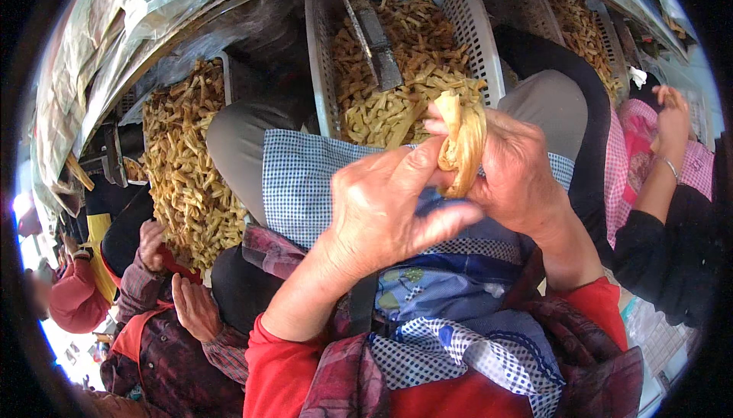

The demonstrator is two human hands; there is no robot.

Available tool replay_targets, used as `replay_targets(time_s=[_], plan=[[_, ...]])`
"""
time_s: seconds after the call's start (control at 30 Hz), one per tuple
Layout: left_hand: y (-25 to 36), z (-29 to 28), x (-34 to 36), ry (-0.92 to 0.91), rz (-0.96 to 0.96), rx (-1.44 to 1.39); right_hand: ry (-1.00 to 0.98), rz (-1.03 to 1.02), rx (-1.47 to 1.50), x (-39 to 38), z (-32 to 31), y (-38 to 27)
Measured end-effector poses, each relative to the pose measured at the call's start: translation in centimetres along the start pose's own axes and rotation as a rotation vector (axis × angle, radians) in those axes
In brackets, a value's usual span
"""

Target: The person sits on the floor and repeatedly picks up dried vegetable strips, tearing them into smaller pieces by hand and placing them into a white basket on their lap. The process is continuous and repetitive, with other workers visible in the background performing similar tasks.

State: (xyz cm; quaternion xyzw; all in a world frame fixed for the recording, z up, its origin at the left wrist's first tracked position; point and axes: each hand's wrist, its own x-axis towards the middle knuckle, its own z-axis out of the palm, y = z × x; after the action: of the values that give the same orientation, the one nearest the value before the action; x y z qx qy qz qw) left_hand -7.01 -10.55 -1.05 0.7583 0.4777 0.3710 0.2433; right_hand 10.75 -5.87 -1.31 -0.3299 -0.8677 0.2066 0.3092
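Bundle of folded yellow strips (464, 139) hangs in the air between 2 bare hands, at the near right corner of the white crate (471, 32) as seen from above. Its long axis runs roughly away from the body, toward the crate's far edge. The right hand (519, 170) is nearer: its grip closes around the bundle's right side. The left hand (385, 196) lies to the bundle's lower left, fingers meeting it and thumb stretched out below; hidden fingertips mean I cannot tell whether that grip is closed. Loose yellow pieces (389, 109) fill the crate.
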Motion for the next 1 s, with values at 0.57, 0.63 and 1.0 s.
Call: replay_targets(time_s=[0.57,0.63,1.0], plan=[[-2.6,-2.5,-1.9,-0.254,-0.569,-0.300,0.088,0.590,1.629,2.6,-0.4,3.2],[-4.1,-3.4,-1.3,-0.070,-0.596,-0.346,0.129,0.575,1.268,4.6,1.2,4.6],[-7.6,-2.5,-4.6,0.091,-1.042,-0.198,0.128,0.393,-0.022,2.9,3.7,7.2]])
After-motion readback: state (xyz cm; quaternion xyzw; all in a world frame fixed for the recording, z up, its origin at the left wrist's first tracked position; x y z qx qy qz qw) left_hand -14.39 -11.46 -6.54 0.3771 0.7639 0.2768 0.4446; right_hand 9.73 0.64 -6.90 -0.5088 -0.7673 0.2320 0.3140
